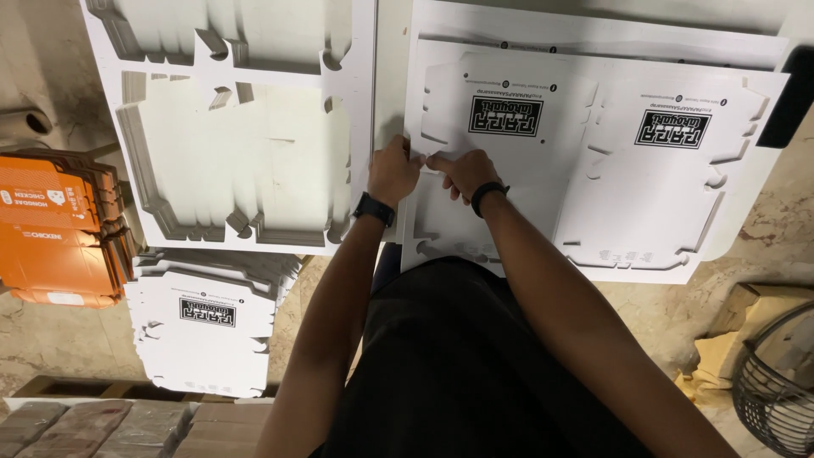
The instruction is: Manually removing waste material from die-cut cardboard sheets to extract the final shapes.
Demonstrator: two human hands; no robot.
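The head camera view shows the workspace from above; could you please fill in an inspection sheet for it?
Surface: pale marbled floor or table, mostly covered by card.
Job's things: white die-cut sheet with two printed box blanks, on a stack of like sheets; both hands at its left edge.
Clutter: punched-out waste sheets to the left; stack of white box blanks below them; orange flat boxes at far left.
Hands: left hand and right hand pinch the sheet's left edge; a dark band on each wrist.
Cables: nothing seen.
Surroundings: wire basket at lower right; wrapped brownish packs at lower left.
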